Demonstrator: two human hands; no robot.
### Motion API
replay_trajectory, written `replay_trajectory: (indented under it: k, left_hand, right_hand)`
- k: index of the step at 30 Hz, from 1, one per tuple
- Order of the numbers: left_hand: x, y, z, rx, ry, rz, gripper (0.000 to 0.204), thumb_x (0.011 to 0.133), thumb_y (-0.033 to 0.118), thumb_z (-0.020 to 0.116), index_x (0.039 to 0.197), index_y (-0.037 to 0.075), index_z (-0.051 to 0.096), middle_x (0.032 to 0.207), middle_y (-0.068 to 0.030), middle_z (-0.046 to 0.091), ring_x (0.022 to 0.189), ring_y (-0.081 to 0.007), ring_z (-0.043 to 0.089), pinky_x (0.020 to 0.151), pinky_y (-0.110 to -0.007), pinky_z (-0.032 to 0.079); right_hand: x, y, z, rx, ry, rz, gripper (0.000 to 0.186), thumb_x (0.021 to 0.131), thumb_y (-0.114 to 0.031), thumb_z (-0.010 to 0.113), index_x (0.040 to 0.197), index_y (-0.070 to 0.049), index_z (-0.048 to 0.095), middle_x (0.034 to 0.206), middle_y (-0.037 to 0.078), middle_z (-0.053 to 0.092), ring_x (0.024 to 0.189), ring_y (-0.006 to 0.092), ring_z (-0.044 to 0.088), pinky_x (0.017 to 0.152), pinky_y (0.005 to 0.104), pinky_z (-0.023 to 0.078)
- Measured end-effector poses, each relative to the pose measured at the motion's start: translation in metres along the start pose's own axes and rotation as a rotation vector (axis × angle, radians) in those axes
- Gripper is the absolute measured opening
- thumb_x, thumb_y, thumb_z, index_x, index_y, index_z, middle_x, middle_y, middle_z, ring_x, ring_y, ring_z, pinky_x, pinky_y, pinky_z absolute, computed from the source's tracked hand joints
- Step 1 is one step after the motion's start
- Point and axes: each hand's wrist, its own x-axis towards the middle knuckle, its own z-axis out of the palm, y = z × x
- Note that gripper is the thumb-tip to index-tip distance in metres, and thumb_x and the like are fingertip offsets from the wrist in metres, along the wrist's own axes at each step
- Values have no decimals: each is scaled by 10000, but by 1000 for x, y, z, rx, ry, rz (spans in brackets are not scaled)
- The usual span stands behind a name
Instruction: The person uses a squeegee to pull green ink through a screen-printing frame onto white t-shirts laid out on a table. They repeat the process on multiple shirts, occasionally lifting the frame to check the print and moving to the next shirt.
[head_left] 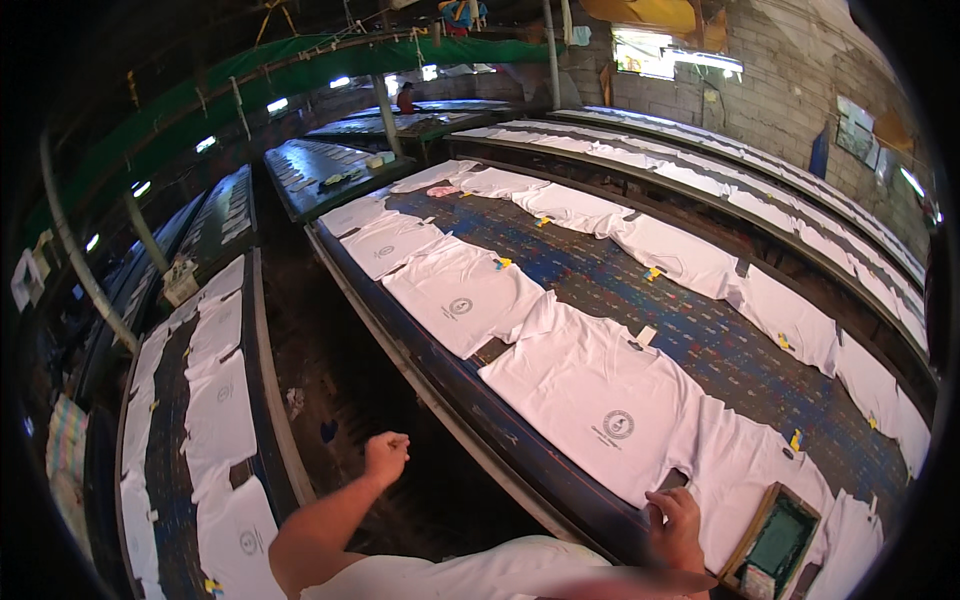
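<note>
My left hand [387, 458] hangs over the dark aisle beside the long table, its fingers curled in and nothing visible in them. At the table's near edge, my right hand [676, 522] has bent fingers by the bottom corner of a white T-shirt [560, 400] with a round dark print. Whether those fingers pinch the hem is hidden. Just right of that hand, a screen printing frame [785, 540] with a wooden rim and dark green mesh lies on another white T-shirt [735, 460]. A small pale block sits at the frame's near end.
More white shirts [460, 300] line both sides of the long table [640, 290], with small yellow pieces near their collars. A second shirt-covered table [262, 400] runs along the left of the aisle. Metal posts [80, 240] stand at left; a person [405, 98] is far back.
</note>
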Motion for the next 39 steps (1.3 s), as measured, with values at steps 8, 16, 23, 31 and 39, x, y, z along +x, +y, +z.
replay_trajectory:
  k: [8, 16, 23, 31, 39]
  left_hand:
    - [45, -64, -22, -151, -214, -29, 189, 1070, 20, 753, 1233, -58, 808, 1095, -138, 850, 861, -152, 794, 792, -322, 650]
    - [67, -81, -57, -208, -146, -146, 194, 1077, 27, 742, 1239, -59, 803, 1094, -129, 852, 881, -166, 804, 836, -322, 664]
    - [69, -86, -63, -157, -33, 3, 159, 1047, 18, 756, 1183, -20, 828, 1038, -124, 851, 860, -163, 814, 777, -330, 651]
    - [104, -71, -79, -64, -56, 72, 177, 999, 4, 777, 1167, 6, 833, 1068, -137, 833, 869, -195, 807, 778, -339, 636]
    - [199, -82, -120, 6, -56, 158, 182, 1022, 27, 763, 1190, -4, 824, 1042, -126, 804, 843, -193, 777, 772, -326, 613]
  right_hand:
    - [103, -64, 122, 77, -106, -70, 302, 842, 61, 807, 1113, -73, 804, 970, 107, 791, 878, 345, 738, 780, 476, 592]
    - [168, -107, 200, 110, -185, -95, 320, 808, 73, 793, 1088, -79, 815, 932, 110, 793, 856, 347, 745, 780, 470, 616]
    - [200, -101, 217, 148, -175, -164, 320, 812, 91, 787, 1101, -43, 807, 956, 138, 791, 877, 367, 742, 772, 473, 599]
    - [221, -84, 246, 212, -65, -71, 319, 844, 133, 770, 1111, -36, 809, 971, 148, 786, 878, 364, 737, 772, 459, 587]
    - [287, -104, 337, 210, -153, -86, 322, 856, 142, 755, 1123, -30, 810, 986, 154, 790, 902, 353, 745, 796, 447, 591]
